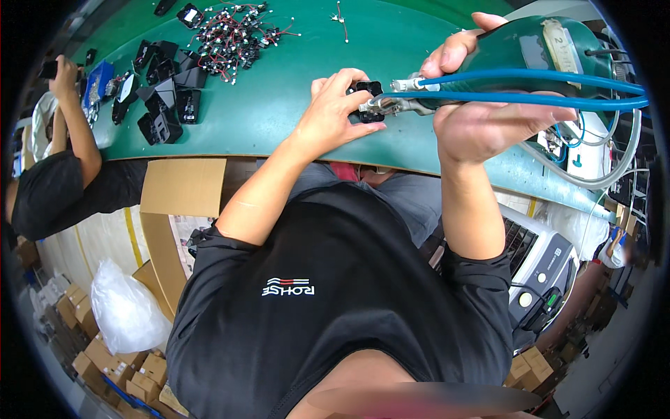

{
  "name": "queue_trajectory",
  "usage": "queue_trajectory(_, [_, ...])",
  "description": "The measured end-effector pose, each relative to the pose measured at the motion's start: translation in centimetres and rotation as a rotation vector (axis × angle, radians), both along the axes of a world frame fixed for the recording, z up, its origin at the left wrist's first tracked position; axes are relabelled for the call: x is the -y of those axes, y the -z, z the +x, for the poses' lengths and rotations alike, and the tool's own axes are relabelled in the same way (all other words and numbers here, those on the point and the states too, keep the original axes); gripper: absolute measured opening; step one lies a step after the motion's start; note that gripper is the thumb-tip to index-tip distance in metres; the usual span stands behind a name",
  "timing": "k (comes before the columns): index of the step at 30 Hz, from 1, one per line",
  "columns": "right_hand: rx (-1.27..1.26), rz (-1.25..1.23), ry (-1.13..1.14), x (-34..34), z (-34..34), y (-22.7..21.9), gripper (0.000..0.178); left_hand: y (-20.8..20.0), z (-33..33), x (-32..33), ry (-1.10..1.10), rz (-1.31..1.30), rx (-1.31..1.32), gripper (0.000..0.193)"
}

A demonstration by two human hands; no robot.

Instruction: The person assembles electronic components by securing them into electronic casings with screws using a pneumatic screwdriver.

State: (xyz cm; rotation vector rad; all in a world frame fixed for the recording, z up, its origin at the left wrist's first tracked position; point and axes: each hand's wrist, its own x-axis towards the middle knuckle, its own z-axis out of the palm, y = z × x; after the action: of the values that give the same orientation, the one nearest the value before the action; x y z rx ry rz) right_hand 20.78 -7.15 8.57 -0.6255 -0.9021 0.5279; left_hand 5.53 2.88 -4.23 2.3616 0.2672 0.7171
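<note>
My left hand (328,115) is closed round a small black plastic housing (368,88), holding it on the green table near its front edge. In my right hand (474,133) lies a green cylindrical tool (499,56) that looks like a powered screwdriver, with blue hoses (516,98) running along it. Its fingers wrap the far side, and the thumb side shows nearer me. The tool is tilted almost flat, and its metal nose (398,103) points left at the housing. Whether the tip touches the housing is hidden by the nose and my fingers.
Black plastic housings (162,112) and a heap of small wired parts (234,35) lie at the table's far left. One loose wired part (340,21) lies farther back. A co-worker's arm (77,126) is at left. An open cardboard box (183,187) stands below the table edge.
</note>
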Motion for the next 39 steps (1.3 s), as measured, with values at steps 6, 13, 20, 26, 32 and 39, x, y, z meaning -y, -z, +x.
queue_trajectory(6, [-0.007, 0.003, 0.032, -0.2, 0.1, 0.5, 0.125, -0.3, 0.0, 0.0, -0.001, 0.012, 0.015, 0.055])
queue_trajectory(13, [0.112, 0.072, 0.094, -0.5, 0.6, 1.9, 0.121, -0.2, 0.2, 0.0, -0.016, 0.017, 0.037, 0.053])
queue_trajectory(20, [-0.061, 0.026, -0.048, -0.7, 0.7, 1.0, 0.118, 0.0, 0.2, -0.2, -0.022, 0.011, 0.045, 0.064])
queue_trajectory(26, [0.283, 0.370, -0.271, -2.4, 7.3, -2.0, 0.106, -0.6, 0.0, -0.1, -0.044, -0.175, 0.017, 0.086])
queue_trajectory(32, [0.016, -0.004, 0.136, -1.6, -0.1, -2.9, 0.117, -0.6, -0.1, -0.1, -0.031, -0.133, 0.046, 0.103])
queue_trajectory(39, [0.077, 0.024, 0.089, -2.1, -0.1, -0.1, 0.124, -0.4, -0.1, -0.1, -0.018, -0.109, 0.096, 0.105])
